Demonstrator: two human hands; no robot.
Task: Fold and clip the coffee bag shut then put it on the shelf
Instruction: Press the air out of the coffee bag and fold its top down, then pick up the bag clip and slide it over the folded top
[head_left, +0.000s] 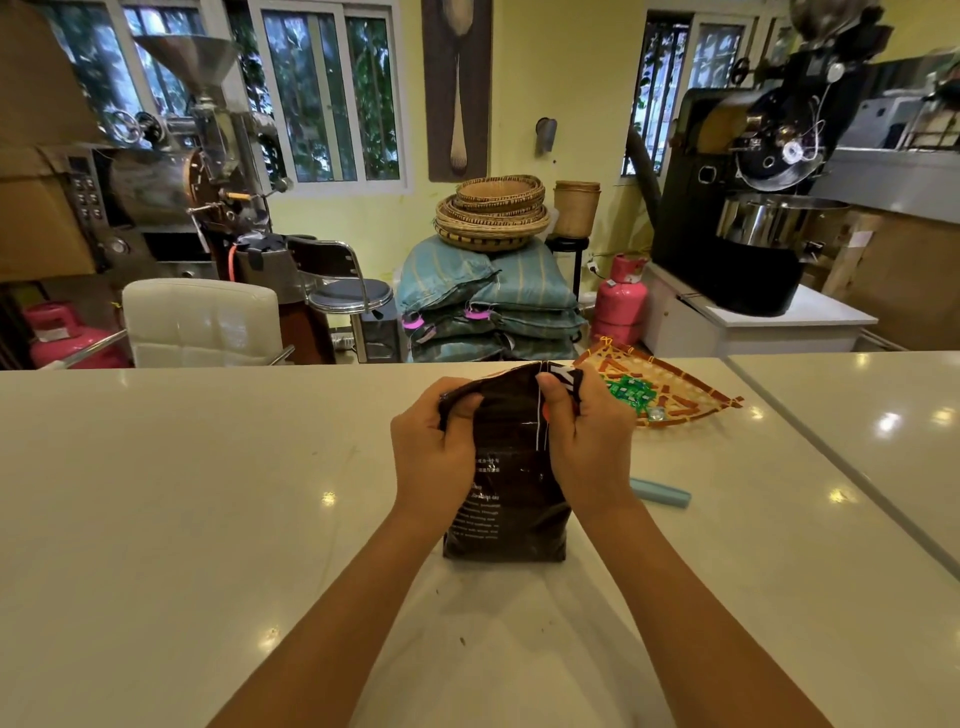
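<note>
A dark brown coffee bag (511, 499) with white print stands upright on the white counter (208, 493), in the middle. My left hand (434, 447) pinches the top left corner of the bag. On the top right corner my right hand (587, 436) holds the edge with the thumb pressed on the front. The bag's top is creased and bent between both hands. A light blue clip (662, 492) lies flat on the counter just right of my right wrist, apart from the bag. No shelf is visible.
A woven tray (670, 387) with green items rests on the counter behind my right hand. A seam runs along the counter at the right. Beyond the far edge stand a white chair (202, 322), stacked sacks with baskets, pink gas cylinders and roasting machines.
</note>
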